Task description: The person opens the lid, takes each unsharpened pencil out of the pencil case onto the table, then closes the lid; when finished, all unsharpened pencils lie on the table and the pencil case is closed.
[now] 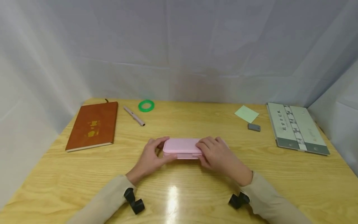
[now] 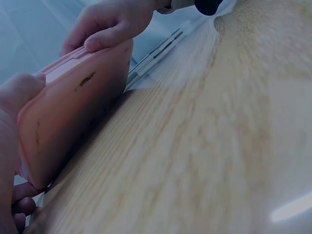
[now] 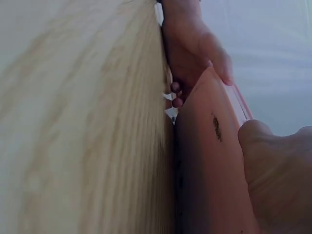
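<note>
Pink case [image 1: 182, 147] lies flat on the wooden table [image 1: 179, 193], lid down, held at both short ends. Left hand [image 1: 152, 157] wraps the left end: thumb on the near edge, fingers curled over the top and far side. Right hand [image 1: 216, 152] covers the right end, fingers curled down over the lid, thumb on the front wall. Both sets of fingers are clamped on the case, not spread.

Risk, as a judgement: the grip sits at the ends while the seam runs along the front. If the thumbs pry unevenly, the lid may pop on one side and the case may skid on the glossy tabletop. Anything inside could spill; contents can't be seen.

View differences:
- Head view gives the layout. Outward from the left fingers: pen [image 1: 134, 116], green ring [image 1: 146, 105], brown notebook [image 1: 93, 125]. Outward from the right fingers: grey eraser [image 1: 254, 127], green sticky note [image 1: 246, 114], grey-green booklet [image 1: 296, 128].
- Left wrist view shows the case front wall with a dark scuff [image 2: 86, 81] and the lid seam under the right hand's fingertips [image 2: 105, 41]; head view shows neither scuff nor seam detail.
- Right wrist view shows the left hand's lower fingers [image 3: 176, 95] tucked between case and table, hidden from the head camera.
</note>
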`<move>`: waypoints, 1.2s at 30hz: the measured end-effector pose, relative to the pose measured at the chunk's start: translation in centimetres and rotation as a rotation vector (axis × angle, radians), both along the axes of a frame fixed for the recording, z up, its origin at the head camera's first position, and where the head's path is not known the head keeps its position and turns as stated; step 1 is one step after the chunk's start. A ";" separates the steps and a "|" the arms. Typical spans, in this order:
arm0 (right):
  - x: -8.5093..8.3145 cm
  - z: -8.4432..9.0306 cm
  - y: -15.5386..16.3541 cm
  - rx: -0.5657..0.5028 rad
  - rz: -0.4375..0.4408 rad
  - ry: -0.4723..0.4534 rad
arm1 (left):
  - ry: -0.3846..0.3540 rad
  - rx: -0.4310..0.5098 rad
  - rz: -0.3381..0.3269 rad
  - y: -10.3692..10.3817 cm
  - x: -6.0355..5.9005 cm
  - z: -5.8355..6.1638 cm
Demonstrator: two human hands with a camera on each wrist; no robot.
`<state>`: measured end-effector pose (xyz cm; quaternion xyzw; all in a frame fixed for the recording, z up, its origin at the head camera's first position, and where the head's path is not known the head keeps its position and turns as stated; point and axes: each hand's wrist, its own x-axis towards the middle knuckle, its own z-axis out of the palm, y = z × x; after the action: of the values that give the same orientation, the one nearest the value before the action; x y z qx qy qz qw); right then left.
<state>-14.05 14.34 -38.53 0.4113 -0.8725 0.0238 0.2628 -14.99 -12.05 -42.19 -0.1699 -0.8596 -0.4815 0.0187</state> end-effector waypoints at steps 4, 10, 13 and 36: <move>-0.3 -0.1 0.0 0.014 0.018 0.050 | -0.010 0.010 -0.004 0.1 0.0 -0.1; -0.6 -0.2 0.6 -0.050 0.088 -0.022 | -0.019 -0.018 -0.005 0.1 0.1 -0.1; -0.7 -0.2 1.3 -0.129 0.153 -0.098 | -0.020 -0.023 -0.008 0.0 0.2 -0.1; -9.8 4.5 2.7 -0.389 0.014 -0.770 | 0.032 -0.132 -0.069 -0.2 -0.1 -0.1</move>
<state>-23.88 17.07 -34.08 0.3209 -0.8834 0.3413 -0.0095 -15.06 -12.28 -42.25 -0.2079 -0.8827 -0.4215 0.0044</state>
